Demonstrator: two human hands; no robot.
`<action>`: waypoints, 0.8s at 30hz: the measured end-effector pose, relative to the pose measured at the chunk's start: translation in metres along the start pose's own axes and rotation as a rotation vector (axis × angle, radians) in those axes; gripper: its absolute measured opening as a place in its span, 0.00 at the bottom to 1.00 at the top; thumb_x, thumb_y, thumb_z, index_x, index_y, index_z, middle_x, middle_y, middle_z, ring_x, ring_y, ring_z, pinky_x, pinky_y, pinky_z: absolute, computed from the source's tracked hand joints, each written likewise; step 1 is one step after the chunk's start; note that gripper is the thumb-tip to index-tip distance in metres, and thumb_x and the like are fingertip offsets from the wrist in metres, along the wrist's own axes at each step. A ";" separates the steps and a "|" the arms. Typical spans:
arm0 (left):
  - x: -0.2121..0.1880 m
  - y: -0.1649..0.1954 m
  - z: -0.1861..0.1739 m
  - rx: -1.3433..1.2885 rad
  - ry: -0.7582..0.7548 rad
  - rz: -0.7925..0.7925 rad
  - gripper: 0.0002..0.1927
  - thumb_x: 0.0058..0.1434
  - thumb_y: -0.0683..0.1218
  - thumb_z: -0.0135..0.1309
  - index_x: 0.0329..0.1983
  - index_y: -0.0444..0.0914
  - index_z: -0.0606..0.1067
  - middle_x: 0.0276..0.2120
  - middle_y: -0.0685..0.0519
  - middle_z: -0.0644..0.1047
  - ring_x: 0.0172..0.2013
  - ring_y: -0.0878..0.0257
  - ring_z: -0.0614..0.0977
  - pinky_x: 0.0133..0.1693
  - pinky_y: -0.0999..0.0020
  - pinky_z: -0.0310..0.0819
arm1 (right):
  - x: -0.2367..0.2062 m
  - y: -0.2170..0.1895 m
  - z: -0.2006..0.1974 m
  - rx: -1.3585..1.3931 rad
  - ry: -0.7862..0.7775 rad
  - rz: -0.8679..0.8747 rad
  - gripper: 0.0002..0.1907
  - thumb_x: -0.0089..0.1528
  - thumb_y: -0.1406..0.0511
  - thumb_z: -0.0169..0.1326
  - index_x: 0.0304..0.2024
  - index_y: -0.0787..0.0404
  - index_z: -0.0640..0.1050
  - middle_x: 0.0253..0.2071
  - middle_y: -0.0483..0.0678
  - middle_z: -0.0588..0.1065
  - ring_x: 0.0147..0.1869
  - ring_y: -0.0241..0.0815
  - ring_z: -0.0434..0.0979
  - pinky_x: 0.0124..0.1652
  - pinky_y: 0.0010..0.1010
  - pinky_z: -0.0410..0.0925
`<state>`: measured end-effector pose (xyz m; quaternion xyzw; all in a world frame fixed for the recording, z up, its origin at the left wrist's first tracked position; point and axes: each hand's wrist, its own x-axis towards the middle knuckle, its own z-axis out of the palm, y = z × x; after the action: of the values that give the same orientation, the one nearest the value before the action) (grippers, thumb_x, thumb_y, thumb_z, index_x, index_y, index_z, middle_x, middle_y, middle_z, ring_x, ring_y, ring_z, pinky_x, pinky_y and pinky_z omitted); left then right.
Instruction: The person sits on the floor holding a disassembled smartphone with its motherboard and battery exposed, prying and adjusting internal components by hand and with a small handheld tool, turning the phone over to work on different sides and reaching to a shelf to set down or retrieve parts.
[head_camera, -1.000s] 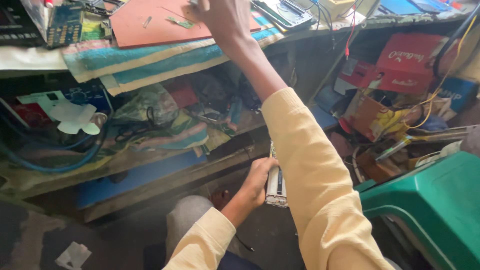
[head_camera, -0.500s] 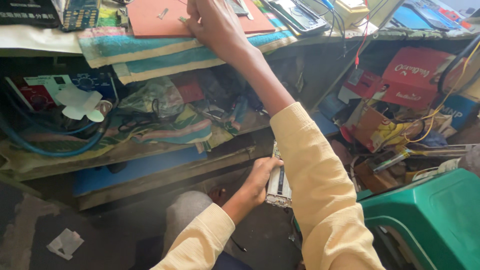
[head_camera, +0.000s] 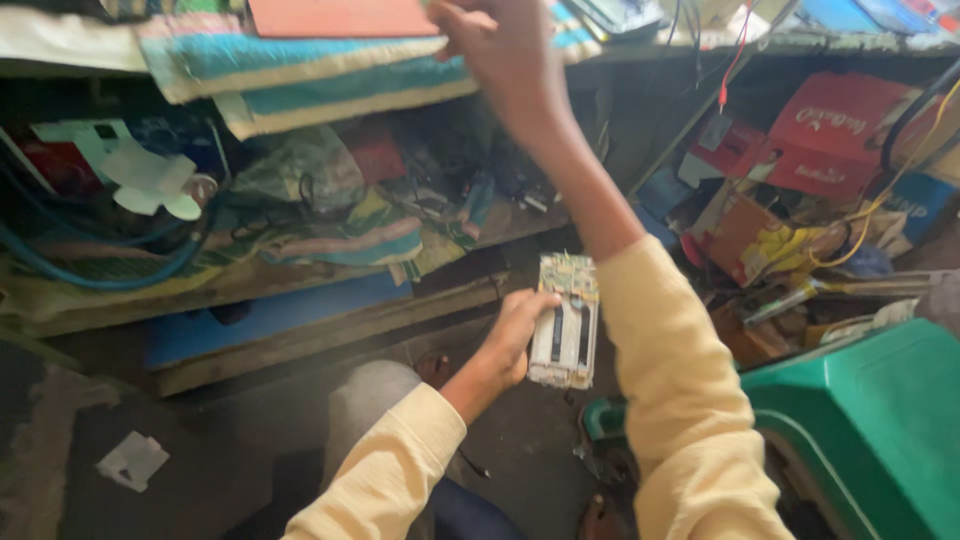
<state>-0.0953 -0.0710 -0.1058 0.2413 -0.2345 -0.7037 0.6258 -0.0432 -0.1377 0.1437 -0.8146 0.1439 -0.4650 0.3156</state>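
My left hand (head_camera: 515, 335) grips an opened phone body (head_camera: 565, 320) with its circuit board and metal frame showing, held upright below the workbench edge. Raised high, my right hand (head_camera: 500, 45) is at the front edge of the bench top, touching the striped towel (head_camera: 330, 75) next to an orange-red flat mat (head_camera: 340, 15). Its fingers are partly cut off by the top of the frame, so I cannot see whether they hold anything. Both arms wear pale yellow sleeves.
Under the bench a cluttered shelf (head_camera: 300, 280) holds blue hose (head_camera: 90, 270), a white plastic fan blade (head_camera: 150, 180), cloths and bags. Red boxes (head_camera: 820, 130) and yellow wires (head_camera: 860, 230) pile up at the right. A green plastic stool (head_camera: 870, 420) stands at lower right.
The view has dropped lower, pushing the bench top towards the frame's upper edge. My right hand stays up at the bench edge. My left hand keeps holding the phone body.
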 end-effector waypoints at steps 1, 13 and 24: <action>0.000 -0.001 0.002 -0.049 0.028 0.074 0.11 0.67 0.43 0.48 0.49 0.33 0.74 0.40 0.47 0.81 0.37 0.59 0.84 0.42 0.60 0.81 | -0.018 0.005 -0.014 0.239 -0.031 0.021 0.11 0.67 0.67 0.61 0.50 0.64 0.78 0.46 0.46 0.80 0.46 0.36 0.83 0.44 0.28 0.75; 0.006 -0.027 0.012 -0.211 0.037 0.413 0.21 0.76 0.52 0.44 0.69 0.43 0.62 0.61 0.51 0.71 0.61 0.59 0.75 0.63 0.57 0.71 | -0.335 0.053 -0.161 0.696 0.313 0.727 0.10 0.65 0.76 0.59 0.48 0.63 0.77 0.46 0.52 0.79 0.52 0.43 0.80 0.48 0.34 0.73; 0.001 -0.103 0.069 -0.110 -0.170 0.322 0.45 0.72 0.33 0.49 0.80 0.51 0.37 0.66 0.47 0.65 0.63 0.56 0.72 0.65 0.53 0.72 | -0.407 0.052 -0.197 0.683 0.563 0.689 0.07 0.67 0.72 0.56 0.48 0.65 0.77 0.46 0.51 0.80 0.50 0.41 0.83 0.43 0.29 0.75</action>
<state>-0.2178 -0.0587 -0.1179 0.1056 -0.2832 -0.6242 0.7205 -0.4217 -0.0371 -0.0889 -0.4166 0.3216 -0.5547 0.6444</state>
